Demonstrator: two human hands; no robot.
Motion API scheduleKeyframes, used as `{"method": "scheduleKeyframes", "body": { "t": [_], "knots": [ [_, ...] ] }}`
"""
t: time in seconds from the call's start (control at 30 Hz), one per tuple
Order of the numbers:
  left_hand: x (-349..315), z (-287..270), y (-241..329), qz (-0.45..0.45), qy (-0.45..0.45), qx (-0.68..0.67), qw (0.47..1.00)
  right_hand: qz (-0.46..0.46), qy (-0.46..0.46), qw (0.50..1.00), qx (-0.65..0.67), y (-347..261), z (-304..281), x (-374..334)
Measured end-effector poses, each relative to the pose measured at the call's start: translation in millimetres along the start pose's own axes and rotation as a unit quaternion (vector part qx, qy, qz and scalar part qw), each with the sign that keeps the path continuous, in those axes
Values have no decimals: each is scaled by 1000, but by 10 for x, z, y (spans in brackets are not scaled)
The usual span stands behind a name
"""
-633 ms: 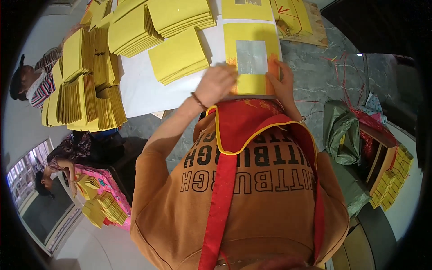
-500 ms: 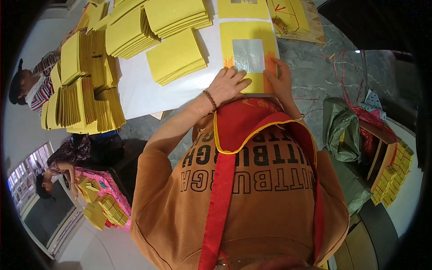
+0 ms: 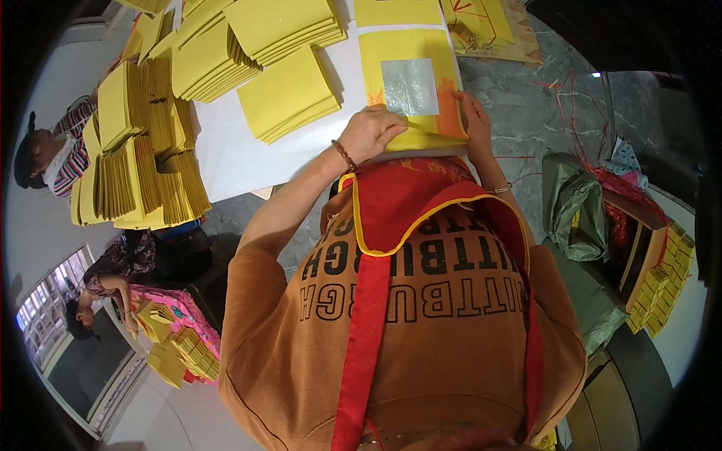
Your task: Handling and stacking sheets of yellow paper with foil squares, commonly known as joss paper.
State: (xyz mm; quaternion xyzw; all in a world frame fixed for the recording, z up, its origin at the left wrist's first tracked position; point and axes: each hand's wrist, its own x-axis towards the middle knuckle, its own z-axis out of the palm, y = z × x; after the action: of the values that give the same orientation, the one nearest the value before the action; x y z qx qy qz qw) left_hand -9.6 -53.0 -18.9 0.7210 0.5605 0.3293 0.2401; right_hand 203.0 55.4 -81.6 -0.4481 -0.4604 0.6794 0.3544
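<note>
In front of me at the table's near edge lies a yellow paper sheet (image 3: 376,52) with a silver square (image 3: 410,87) in its middle and orange patches on either side. My left hand (image 3: 371,134), with a beaded bracelet at the wrist, is closed with its fingertips pinched on the sheet's near edge. That edge looks raised and slightly curved. My right hand (image 3: 475,126) grips the sheet's right edge beside the orange strip, its fingers partly hidden. Another yellow sheet (image 3: 395,11) lies just beyond.
Stacks of folded yellow paper (image 3: 289,94) cover the left of the white table (image 3: 218,165). A board with red string (image 3: 496,34) is at the far right. Green bags (image 3: 571,203) and yellow bundles (image 3: 662,278) stand to the right. Two other people (image 3: 113,263) are at the left.
My left hand has drawn its spread fingers into a pinch, and the sheet's near edge has come up. My right hand has moved slightly toward the sheet's near right corner.
</note>
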Motion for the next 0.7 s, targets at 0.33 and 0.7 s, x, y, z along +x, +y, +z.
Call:
{"method": "scheduleKeyframes", "body": {
  "t": [0.33,0.7],
  "knots": [
    [20,-46,-49,-190,-21,-150,970,-60,-13,989,-134,-111,8,-44],
    [27,-16,-149,-214,6,-204,955,-66,-59,987,-137,-78,-130,-70]
  ]
}}
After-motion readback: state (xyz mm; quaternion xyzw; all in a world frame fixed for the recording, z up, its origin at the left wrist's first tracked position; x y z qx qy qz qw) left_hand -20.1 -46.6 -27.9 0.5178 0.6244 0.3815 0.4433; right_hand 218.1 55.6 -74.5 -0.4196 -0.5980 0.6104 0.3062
